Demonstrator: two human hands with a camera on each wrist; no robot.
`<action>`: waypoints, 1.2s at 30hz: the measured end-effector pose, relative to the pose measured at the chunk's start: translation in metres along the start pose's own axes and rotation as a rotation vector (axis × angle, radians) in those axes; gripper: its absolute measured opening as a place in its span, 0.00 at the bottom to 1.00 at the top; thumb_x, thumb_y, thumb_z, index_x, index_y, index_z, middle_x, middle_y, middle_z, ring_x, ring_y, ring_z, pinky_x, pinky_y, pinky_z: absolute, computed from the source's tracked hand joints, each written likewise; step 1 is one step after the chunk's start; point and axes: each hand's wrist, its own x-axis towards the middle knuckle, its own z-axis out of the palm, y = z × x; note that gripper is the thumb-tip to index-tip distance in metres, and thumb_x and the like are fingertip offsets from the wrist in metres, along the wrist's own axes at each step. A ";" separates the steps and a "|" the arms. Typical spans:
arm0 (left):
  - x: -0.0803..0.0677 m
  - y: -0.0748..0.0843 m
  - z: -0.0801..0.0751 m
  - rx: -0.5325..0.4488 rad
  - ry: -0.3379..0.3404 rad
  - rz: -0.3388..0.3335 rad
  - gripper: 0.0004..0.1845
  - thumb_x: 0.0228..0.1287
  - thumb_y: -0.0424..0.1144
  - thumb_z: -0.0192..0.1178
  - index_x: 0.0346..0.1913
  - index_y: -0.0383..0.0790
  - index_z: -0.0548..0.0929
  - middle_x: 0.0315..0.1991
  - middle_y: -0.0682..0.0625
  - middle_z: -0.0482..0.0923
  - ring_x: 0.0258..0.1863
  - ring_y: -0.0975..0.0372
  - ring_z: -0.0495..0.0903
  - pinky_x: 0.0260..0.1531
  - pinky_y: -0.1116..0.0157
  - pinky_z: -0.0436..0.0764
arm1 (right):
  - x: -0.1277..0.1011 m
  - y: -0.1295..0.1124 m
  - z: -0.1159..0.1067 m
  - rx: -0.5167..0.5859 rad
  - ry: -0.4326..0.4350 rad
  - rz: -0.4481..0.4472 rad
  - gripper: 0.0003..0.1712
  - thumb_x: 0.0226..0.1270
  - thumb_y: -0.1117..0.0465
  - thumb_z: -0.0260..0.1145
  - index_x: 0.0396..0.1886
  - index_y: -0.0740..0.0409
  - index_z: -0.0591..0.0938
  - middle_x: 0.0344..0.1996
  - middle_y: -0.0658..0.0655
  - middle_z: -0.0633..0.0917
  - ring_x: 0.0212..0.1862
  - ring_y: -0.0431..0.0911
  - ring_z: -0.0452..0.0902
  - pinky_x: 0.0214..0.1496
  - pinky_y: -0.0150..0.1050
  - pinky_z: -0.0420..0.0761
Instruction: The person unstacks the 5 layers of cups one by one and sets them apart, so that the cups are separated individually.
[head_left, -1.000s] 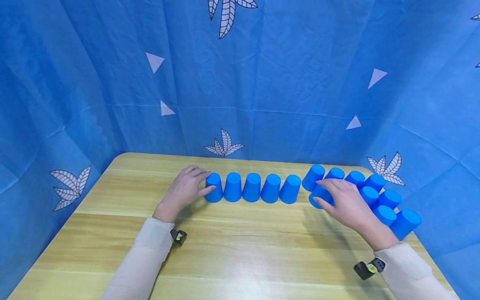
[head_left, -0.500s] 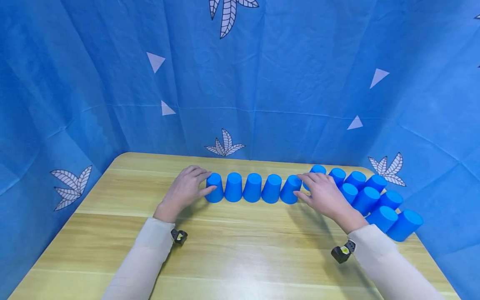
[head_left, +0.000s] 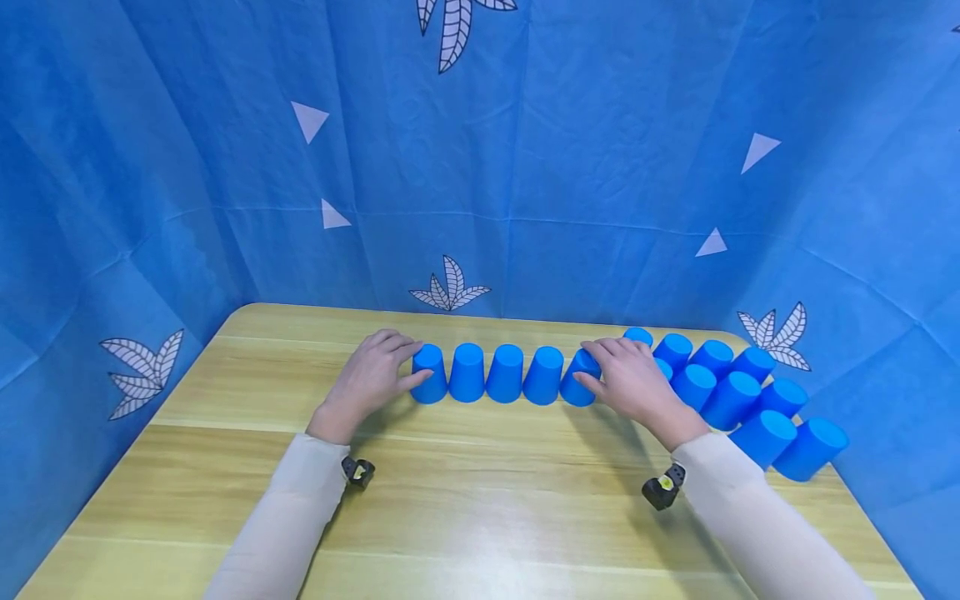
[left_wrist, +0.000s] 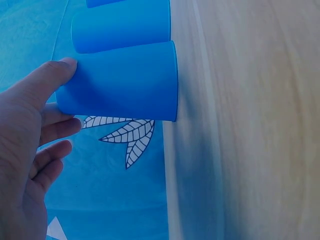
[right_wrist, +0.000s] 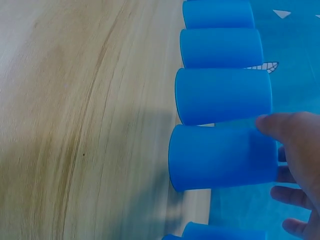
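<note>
Five blue cups stand upside down in a row [head_left: 504, 373] across the wooden table [head_left: 480, 500]. My left hand [head_left: 408, 362] is at the row's left end. Its thumb touches the near side of the leftmost cup [head_left: 429, 375], and its fingers lie loosely by the cup's top. In the left wrist view the thumb [left_wrist: 52, 75] meets that cup [left_wrist: 120, 82] at its base edge. My right hand [head_left: 596, 367] is at the other end, fingers over the top of the rightmost cup [head_left: 574, 388], thumb on its near side. The right wrist view shows the thumb [right_wrist: 285, 127] on this cup [right_wrist: 220, 157].
Several more upside-down blue cups [head_left: 731, 398] crowd the table's right rear corner, close behind my right hand. A blue cloth with leaf prints [head_left: 450, 287] walls the table at the back and both sides. Bare wood lies in front of the row.
My right hand left the loose cups at the right and moved left to the row's right end. Some loose cups shifted left. My left hand stayed put.
</note>
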 end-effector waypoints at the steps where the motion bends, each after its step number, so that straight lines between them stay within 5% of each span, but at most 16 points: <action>1: 0.000 0.000 0.000 -0.001 -0.002 -0.002 0.28 0.62 0.56 0.66 0.56 0.38 0.83 0.51 0.44 0.83 0.55 0.49 0.76 0.60 0.51 0.72 | 0.000 0.000 0.000 -0.003 -0.001 0.002 0.31 0.68 0.48 0.66 0.63 0.63 0.76 0.57 0.64 0.80 0.61 0.62 0.71 0.62 0.65 0.65; 12: 0.000 0.000 -0.001 -0.009 0.009 0.003 0.28 0.62 0.56 0.66 0.56 0.37 0.83 0.51 0.43 0.83 0.54 0.49 0.76 0.60 0.51 0.73 | -0.014 -0.002 -0.009 0.062 0.027 0.020 0.29 0.66 0.49 0.68 0.60 0.62 0.78 0.55 0.63 0.81 0.59 0.61 0.72 0.61 0.63 0.67; 36: 0.000 0.000 0.000 -0.003 0.004 0.003 0.29 0.62 0.56 0.66 0.56 0.37 0.83 0.51 0.43 0.83 0.55 0.49 0.76 0.60 0.51 0.72 | -0.088 0.009 -0.026 0.056 0.106 0.025 0.27 0.61 0.51 0.72 0.56 0.60 0.81 0.50 0.62 0.83 0.57 0.63 0.73 0.60 0.66 0.65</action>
